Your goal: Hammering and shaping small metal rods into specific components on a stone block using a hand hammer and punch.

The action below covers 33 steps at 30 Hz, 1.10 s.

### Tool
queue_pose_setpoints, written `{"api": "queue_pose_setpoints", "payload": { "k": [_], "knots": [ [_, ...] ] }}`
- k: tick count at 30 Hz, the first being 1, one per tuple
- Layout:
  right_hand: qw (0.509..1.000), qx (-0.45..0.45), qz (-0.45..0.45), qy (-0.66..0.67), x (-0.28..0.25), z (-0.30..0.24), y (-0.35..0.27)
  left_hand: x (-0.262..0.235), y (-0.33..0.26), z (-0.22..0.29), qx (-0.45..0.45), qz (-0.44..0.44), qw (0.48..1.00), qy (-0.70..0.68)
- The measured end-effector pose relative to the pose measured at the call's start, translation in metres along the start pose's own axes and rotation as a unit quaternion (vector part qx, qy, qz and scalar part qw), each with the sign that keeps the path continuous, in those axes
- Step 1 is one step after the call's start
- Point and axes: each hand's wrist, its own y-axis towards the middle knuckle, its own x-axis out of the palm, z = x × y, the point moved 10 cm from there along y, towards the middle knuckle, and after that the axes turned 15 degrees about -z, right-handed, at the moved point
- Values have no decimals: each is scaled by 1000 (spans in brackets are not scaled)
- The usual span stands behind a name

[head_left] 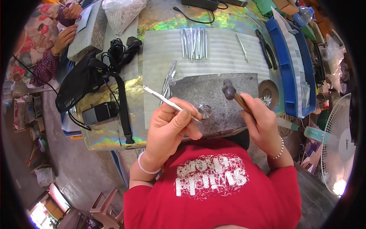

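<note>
My left hand (167, 126) is closed around a slim silvery metal rod, a punch by its look (155, 94), slanting up and left from the fingers. In my right hand (261, 122) is the wooden handle of a hammer; its dark head (228, 90) is raised over a dark grey slab (198, 86). On that slab, beside my left fingertips, lies a small round shiny silvery piece (205, 111). Left of the slab lies a loose bunch of similar rods (166, 84). Several more rods (194, 45) lie side by side beyond it.
Black-handled pliers (266, 49) and a round brown dish (269, 87) with silvery bits lie to the right, near a blue tray (285, 72). A black bag with straps (82, 82) and a black device (100, 113) lie left. A co-worker's hands (65, 38) rest by a stone block (89, 32).
</note>
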Motion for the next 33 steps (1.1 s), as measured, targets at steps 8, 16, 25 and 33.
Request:
{"api": "queue_pose_setpoints", "payload": {
  "k": [8, 16, 25, 33],
  "knots": [
    [991, 75, -9, -115, 33, 41, -3, 3, 5, -13, -46, -5, 993, -109],
    [991, 41, -59, -114, 26, 33, 4, 11, 12, -31, -125, -27, 987, -100],
    [979, 157, 16, -130, -35, 180, 90, 22, 13, -37, -179, -38, 981, -64],
    [967, 152, -47, -200, -9, 223, 136, 21, 12, -34, -199, -45, 979, 29]
  ]
}}
